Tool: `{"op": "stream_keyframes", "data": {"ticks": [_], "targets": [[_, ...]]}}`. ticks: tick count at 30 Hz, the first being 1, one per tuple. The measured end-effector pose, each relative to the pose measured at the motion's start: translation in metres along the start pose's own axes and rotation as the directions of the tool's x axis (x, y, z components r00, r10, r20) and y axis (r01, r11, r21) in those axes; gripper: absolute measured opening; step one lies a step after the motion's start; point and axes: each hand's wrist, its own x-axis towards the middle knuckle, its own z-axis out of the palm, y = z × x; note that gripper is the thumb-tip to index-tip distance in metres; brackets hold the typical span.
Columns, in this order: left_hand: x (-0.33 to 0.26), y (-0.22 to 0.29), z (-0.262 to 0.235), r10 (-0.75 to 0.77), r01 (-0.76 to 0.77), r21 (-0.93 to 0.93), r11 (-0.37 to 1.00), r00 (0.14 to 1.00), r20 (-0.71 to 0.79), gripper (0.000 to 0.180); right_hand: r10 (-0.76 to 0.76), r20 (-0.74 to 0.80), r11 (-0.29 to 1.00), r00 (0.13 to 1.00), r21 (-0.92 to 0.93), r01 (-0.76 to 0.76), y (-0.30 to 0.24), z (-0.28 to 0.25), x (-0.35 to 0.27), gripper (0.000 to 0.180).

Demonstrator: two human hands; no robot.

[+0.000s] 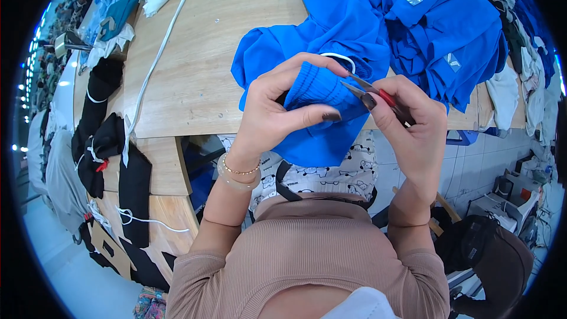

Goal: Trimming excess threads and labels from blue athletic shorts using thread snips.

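Observation:
My left hand (266,109) is closed on a bright blue garment (322,142) and spreads its gathered elastic edge (313,85) between thumb and fingers. The cloth hangs over the near table edge, and more of it lies rumpled behind my hands. A white cord or drawstring (342,56) curves out at the gathered edge. My right hand (413,118) grips a small pair of thread snips (387,97) with a red part. The two pointed blades are apart and meet the gathered cloth by my left fingertips. Whether a thread lies between them is too small to tell.
A pile of blue garments (443,29) lies at the back right of the wooden table (195,71). A white cable (159,53) runs along its left side. Rolled black fabric strips (134,195) are at the left. A dark chair (502,254) stands at the lower right.

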Motion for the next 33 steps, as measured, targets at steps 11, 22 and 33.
{"op": "stream_keyframes", "data": {"ticks": [11, 22, 33], "targets": [[0.004, -0.004, 0.004, 0.183, -0.17, 0.19, 0.967, 0.982, -0.053, 0.027, 0.024, -0.003, 0.998, 1.0, -0.058, -0.024, -0.005, -0.003, -0.003, 0.005], [0.0, 0.003, 0.005, 0.052, -0.041, 0.15, 0.988, 0.996, -0.074, 0.017, 0.069, 0.004, 0.996, 0.998, -0.05, -0.069, -0.006, -0.001, -0.003, 0.006], [0.0, 0.003, 0.005, 0.034, -0.023, 0.147, 0.989, 0.996, -0.077, 0.016, 0.085, 0.003, 0.991, 0.996, -0.104, -0.085, -0.01, 0.0, -0.004, 0.007]]}}
